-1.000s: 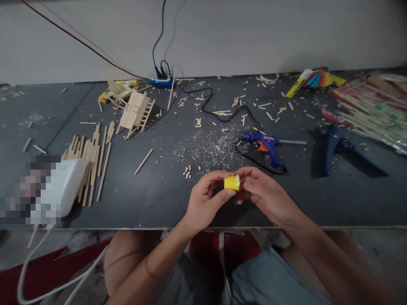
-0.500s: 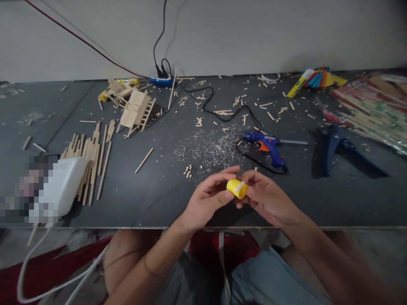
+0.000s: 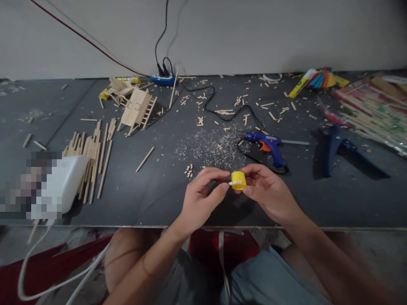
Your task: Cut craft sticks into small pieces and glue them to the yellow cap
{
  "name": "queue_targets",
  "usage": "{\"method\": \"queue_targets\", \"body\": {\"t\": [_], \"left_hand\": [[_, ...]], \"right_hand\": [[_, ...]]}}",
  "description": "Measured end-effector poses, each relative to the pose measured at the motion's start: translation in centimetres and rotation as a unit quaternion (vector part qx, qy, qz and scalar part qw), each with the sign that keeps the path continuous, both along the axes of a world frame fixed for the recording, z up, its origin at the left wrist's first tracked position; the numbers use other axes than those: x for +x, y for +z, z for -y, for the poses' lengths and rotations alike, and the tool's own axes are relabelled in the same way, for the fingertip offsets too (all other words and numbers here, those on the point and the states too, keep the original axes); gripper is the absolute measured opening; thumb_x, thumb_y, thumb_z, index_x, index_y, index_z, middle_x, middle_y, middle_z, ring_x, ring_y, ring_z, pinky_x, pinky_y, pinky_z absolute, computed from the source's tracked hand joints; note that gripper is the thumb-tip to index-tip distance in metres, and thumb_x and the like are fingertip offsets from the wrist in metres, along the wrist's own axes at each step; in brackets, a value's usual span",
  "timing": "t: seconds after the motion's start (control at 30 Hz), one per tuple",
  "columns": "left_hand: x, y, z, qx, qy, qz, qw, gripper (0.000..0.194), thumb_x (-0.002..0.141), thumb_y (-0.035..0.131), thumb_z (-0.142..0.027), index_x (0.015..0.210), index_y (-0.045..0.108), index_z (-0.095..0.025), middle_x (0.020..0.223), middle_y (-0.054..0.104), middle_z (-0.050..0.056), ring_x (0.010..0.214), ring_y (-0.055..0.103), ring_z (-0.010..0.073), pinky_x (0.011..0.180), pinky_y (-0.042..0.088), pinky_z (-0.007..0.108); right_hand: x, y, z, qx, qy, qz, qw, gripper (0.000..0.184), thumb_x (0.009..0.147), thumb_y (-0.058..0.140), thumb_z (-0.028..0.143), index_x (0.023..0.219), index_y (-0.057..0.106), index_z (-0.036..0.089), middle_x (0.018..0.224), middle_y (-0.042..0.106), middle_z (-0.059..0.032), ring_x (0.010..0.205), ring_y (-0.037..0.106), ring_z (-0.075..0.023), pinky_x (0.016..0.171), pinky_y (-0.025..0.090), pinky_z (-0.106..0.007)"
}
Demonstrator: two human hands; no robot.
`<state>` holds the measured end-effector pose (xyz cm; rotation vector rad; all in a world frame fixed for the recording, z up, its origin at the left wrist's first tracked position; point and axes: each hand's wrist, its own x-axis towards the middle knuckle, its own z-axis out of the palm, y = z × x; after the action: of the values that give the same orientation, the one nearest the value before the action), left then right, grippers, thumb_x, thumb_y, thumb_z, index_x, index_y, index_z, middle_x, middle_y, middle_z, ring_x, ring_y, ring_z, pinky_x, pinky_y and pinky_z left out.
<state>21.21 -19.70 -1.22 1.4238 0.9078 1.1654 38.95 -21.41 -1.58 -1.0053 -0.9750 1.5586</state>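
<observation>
A small yellow cylindrical cap (image 3: 238, 178) with a row of whitish bits along its lower side is held above the table near its front edge. My right hand (image 3: 270, 192) is closed on the cap from the right, thumb below and fingers behind. At the cap's left side, my left hand (image 3: 203, 195) has its thumb and forefinger apart, with the thumb tip beside the whitish bits. Whether that thumb touches them is hard to tell. A blue glue gun (image 3: 267, 144) with an orange trigger lies beyond my right hand. Tiny cut wood pieces (image 3: 189, 170) lie beyond my left hand.
Wooden sticks (image 3: 95, 161) and a white adapter (image 3: 71, 182) are at left. Behind them stands a miniature stick chair (image 3: 136, 108). A blue power socket (image 3: 163, 79) feeds the glue gun's black cord. At right lie a dark blue tool (image 3: 330, 152) and a stick packet (image 3: 375, 110).
The yellow cap has been turned between my hands, so its whitish row now faces downward and toward me. My left fingers have drawn back to its left edge, and my right hand holds it.
</observation>
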Motion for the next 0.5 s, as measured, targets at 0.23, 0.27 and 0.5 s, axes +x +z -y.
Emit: {"method": "queue_targets", "body": {"t": [0.23,0.27,0.5], "left_hand": [[0.0,0.08,0.11,0.051,-0.003,-0.041,0.998,0.018,0.082,0.057,-0.017,0.097,0.066,-0.02,0.091,0.061,0.006,0.082,0.057,0.0131,0.076,0.049,0.027],[0.0,0.04,0.13,0.056,-0.003,-0.042,0.998,0.018,0.082,0.057,-0.017,0.098,0.066,-0.02,0.091,0.061,0.006,0.083,0.057,0.0132,0.076,0.049,0.027],[0.15,0.11,0.19,0.08,0.019,-0.068,0.994,0.015,0.08,0.06,-0.015,0.093,0.067,-0.019,0.085,0.063,0.005,0.079,0.058,0.0123,0.072,0.049,0.024]], "right_hand": [[-0.17,-0.28,0.02,0.032,-0.021,0.06,0.997,0.031,0.07,0.074,0.031,0.096,0.057,0.028,0.096,0.064,-0.0016,0.089,0.063,-0.0167,0.082,0.054,-0.036],[-0.2,-0.28,0.03,0.036,-0.022,0.065,0.997,0.031,0.07,0.074,0.031,0.096,0.057,0.028,0.097,0.065,-0.0016,0.089,0.063,-0.0167,0.082,0.053,-0.036],[-0.39,-0.1,0.12,0.049,-0.027,0.078,0.995,0.029,0.071,0.073,0.029,0.096,0.057,0.029,0.096,0.065,-0.0004,0.089,0.063,-0.0164,0.082,0.052,-0.034]]}}
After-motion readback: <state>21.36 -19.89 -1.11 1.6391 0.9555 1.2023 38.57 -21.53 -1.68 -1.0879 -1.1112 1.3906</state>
